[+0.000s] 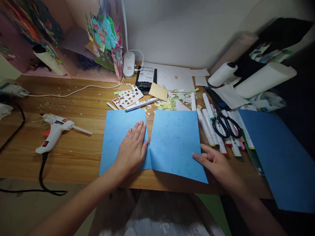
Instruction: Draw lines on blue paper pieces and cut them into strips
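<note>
A blue sheet of paper [176, 137] lies in front of me, parted down the middle from the top edge; the two halves meet near the bottom edge. My left hand [133, 147] rests flat on the left half, fingers stretched out. At the right edge, my right hand [213, 160] pinches the other half between thumb and fingers, and its lower right corner is lifted a little off the table. Just beyond the paper lie a white marker [141, 104] and green and yellow paper scraps [169, 101].
A white hot glue gun [55, 129] lies at left with its black cable. Right of the paper are several markers [206, 124] with black-handled scissors [226, 126] on top. Another blue sheet [280, 154] overhangs the table's front edge. A white power strip [129, 65] stands behind.
</note>
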Tool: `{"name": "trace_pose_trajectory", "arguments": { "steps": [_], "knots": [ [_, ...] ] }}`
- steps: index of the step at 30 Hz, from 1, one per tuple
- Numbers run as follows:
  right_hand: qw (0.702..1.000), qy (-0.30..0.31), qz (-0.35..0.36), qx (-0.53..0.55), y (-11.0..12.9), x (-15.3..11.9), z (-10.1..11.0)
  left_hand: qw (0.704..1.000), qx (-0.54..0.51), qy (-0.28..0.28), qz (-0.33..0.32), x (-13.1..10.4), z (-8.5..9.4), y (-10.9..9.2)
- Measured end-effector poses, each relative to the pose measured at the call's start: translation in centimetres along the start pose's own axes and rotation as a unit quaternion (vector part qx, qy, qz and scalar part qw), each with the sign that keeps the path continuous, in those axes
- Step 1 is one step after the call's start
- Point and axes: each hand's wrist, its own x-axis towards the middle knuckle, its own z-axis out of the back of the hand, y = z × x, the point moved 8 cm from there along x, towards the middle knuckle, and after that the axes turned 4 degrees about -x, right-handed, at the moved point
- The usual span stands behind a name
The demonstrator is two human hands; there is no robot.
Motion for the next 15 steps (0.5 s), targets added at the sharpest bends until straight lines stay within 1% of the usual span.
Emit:
{"name": "trace_pose_trajectory", "arguments": {
  "steps": [3, 9, 15],
  "knots": [
    [1.0, -0.028, 0.0, 0.004, -0.2, -0.5, 0.2, 1.0, 0.004, 0.004, 0.0, 0.0, 0.0, 0.0],
    [0.999, -0.048, -0.005, -0.015, -0.1, -1.3, 0.8, 1.0, -0.003, 0.002, -0.002, 0.0, 0.0, -0.1],
    [0.997, -0.065, -0.017, -0.04, -0.6, -2.1, 1.4, 1.0, 0.004, 0.001, -0.003, -0.1, 0.0, 0.0]
  ]
}}
